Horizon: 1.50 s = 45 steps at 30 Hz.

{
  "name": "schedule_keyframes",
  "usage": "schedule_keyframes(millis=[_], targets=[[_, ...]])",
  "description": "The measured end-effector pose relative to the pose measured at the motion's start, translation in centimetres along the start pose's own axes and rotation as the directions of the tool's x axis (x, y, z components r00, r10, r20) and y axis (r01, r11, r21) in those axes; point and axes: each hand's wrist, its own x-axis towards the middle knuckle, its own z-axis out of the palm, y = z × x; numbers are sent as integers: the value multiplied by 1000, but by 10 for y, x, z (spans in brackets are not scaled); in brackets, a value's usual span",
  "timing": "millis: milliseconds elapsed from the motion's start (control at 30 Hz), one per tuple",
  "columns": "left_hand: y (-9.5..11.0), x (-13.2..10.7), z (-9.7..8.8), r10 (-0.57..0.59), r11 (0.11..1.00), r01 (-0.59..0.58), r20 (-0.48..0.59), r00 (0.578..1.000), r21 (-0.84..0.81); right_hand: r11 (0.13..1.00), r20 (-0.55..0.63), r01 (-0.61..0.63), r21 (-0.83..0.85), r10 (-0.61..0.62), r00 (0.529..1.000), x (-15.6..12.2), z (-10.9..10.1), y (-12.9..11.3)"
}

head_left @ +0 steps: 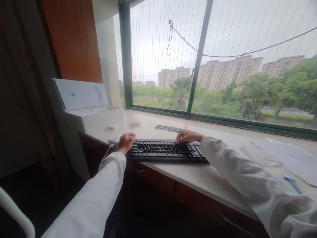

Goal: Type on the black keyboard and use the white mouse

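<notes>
A black keyboard point(158, 154) lies along the front edge of the counter, and its middle rows look like bare key sockets without caps. My left hand point(126, 142) is closed in a fist at the keyboard's left end; whatever it may hold is hidden. Over the upper rows, right of the middle, my right hand point(187, 136) points its pinched fingers down at the keys. Anything between those fingertips is too small to make out. Just behind the keyboard stretches a strip of small loose keycaps point(168, 128), partly covered by my right hand.
An open white box point(99, 120) stands at the left on the pale counter point(218, 175). A white cable point(105, 155) hangs beside my left wrist. To the right lie papers point(289, 158), crumpled clear plastic point(262, 153) and a blue tool point(293, 184). Windows rise behind.
</notes>
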Motion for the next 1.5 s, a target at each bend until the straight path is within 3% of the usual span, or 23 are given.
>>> schedule_keyframes(millis=[133, 333, 533, 933, 1100, 1267, 1500], targets=[[1, -1, -1, 9, 1000, -9, 4, 1000, -18, 1000, 20, -9, 3, 9, 1000, -1, 0, 1], [1, -1, -1, -2, 1000, 2, 9, 1000, -26, 1000, -75, -27, -12, 26, 997, 2, 1, 0], [1, -1, -1, -7, 1000, 7, 9, 1000, -24, 998, 1, -51, 47, 51, 999, 4, 2, 4], [-1, 0, -1, 7, 1000, -7, 15, 1000, 11, 1000, -79, -29, 6, 30, 996, -1, 3, -5], [0, -1, -1, 9, 1000, -9, 27, 1000, 10, 996, 11, 5, -94, -4, 1000, 0, -1, -8], [2, -1, -2, -16, 1000, 15, 36, 999, 15, 964, 88, -56, -259, 81, 993, 7, -10, -11], [5, -2, -4, -2, 1000, 1, 28, 1000, 25, 973, 178, 51, -223, -11, 984, 24, -12, -1]])
